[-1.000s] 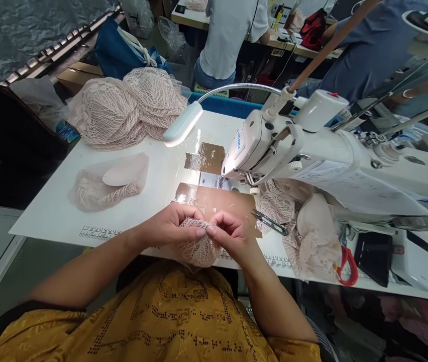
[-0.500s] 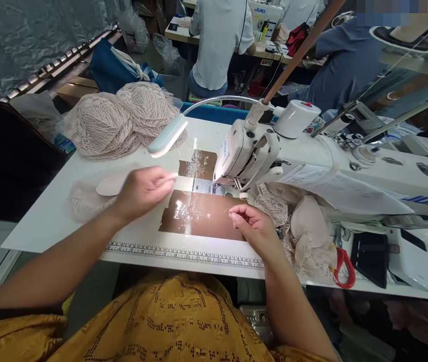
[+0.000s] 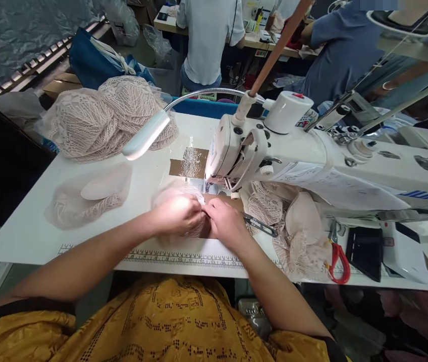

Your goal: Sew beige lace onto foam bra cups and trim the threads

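Both my hands meet on the white table (image 3: 29, 236) just in front of the sewing machine (image 3: 312, 156). My left hand (image 3: 176, 213) lies closed over a pale pink lace cup piece (image 3: 169, 193), under the lamp's glare. Touching it on the right, my right hand (image 3: 225, 221) pinches the same lace piece. The piece lies near the machine's needle area; its part under the hands is hidden. Thread snips (image 3: 259, 224) lie just right of my right hand.
A heap of lace cups (image 3: 97, 118) sits at the table's far left, a smaller pile with a foam pad (image 3: 86, 193) nearer. More lace and foam cups (image 3: 297, 226) lie under the machine arm, with red-handled scissors (image 3: 336, 261). A gooseneck lamp (image 3: 146, 134) hangs over. Two people sit beyond.
My left hand came back from the left pile with a lace piece. Both hands now meet on it near the needle, having been apart half a second ago.
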Demonstrator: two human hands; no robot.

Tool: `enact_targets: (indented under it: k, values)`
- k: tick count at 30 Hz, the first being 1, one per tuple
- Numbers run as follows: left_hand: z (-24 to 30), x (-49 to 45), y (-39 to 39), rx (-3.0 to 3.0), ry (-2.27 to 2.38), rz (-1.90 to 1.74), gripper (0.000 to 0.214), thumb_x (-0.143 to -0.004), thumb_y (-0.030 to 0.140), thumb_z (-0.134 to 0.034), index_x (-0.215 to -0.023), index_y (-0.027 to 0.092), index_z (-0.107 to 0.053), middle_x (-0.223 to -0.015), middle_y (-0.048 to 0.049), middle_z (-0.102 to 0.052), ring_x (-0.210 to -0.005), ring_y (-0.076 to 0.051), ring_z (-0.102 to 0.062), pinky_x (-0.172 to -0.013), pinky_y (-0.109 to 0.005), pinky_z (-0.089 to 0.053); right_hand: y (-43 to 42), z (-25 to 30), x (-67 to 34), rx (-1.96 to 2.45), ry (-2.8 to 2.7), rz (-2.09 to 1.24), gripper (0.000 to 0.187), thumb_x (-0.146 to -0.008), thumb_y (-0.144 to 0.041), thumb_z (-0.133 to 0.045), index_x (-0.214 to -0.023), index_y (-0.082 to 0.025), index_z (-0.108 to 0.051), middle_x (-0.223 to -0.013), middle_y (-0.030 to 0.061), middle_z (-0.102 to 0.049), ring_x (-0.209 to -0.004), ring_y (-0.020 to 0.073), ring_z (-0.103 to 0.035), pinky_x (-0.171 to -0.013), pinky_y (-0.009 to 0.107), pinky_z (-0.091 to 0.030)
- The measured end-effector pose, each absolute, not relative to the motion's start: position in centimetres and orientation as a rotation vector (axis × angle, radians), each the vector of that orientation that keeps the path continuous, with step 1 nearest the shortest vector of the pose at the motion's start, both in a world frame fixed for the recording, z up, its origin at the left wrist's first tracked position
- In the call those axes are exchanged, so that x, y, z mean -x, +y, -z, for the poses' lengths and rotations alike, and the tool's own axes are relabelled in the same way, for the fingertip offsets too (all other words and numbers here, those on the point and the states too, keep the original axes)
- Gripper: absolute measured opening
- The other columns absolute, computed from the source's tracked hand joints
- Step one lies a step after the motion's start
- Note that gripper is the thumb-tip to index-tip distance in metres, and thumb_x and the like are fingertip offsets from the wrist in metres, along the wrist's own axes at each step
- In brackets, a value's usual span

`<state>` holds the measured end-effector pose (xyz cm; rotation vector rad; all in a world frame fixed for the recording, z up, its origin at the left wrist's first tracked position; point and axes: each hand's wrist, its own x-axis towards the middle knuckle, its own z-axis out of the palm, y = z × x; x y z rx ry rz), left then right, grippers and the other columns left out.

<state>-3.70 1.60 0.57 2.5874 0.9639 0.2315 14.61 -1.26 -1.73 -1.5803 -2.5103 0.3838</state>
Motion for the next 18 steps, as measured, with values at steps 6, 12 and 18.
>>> enact_targets:
  k: [6, 12, 18]
  values:
    - [1.8, 5.1, 3.1, -2.714, 0.896, -0.51, 0.03, -0.098, 0.026, -0.044, -0.111, 0.012, -0.067, -0.119, -0.0129, -0.067, -0.1, -0.024, -0.062, -0.086, -0.038, -0.053, -1.4, 1.4, -14.2, 1.683, -2.612, -0.175, 0.035, -0.096, -0.013, -0.039, -0.116, -0.02, -0.066, -0.095, 0.0077, -0.063, -0.082, 0.02, -0.052, -0.067, 0.03, -0.035]
    - [3.4, 4.1, 4.1, -2.846, 0.892, -0.507, 0.033, -0.098, 0.022, -0.039, -0.107, 0.013, -0.07, -0.118, -0.0125, -0.068, -0.099, -0.023, -0.064, -0.09, -0.037, -0.055, -1.0, 1.6, -14.0, 1.783, -2.558, -0.127, 0.037, -0.096, -0.014, -0.037, -0.12, -0.022, -0.064, -0.101, 0.0085, -0.064, -0.082, 0.0207, -0.052, -0.069, 0.032, -0.036]
    - [4.3, 3.8, 5.7, -2.87, 0.831, -0.524, 0.035, -0.099, 0.021, -0.038, -0.114, 0.008, -0.066, -0.121, -0.0171, -0.066, -0.103, -0.024, -0.064, -0.09, -0.04, -0.056, -0.6, 1.7, -13.8, 1.836, -2.483, -0.135, 0.038, -0.095, -0.012, -0.039, -0.122, -0.02, -0.065, -0.1, 0.0097, -0.065, -0.086, 0.0224, -0.053, -0.07, 0.032, -0.038]
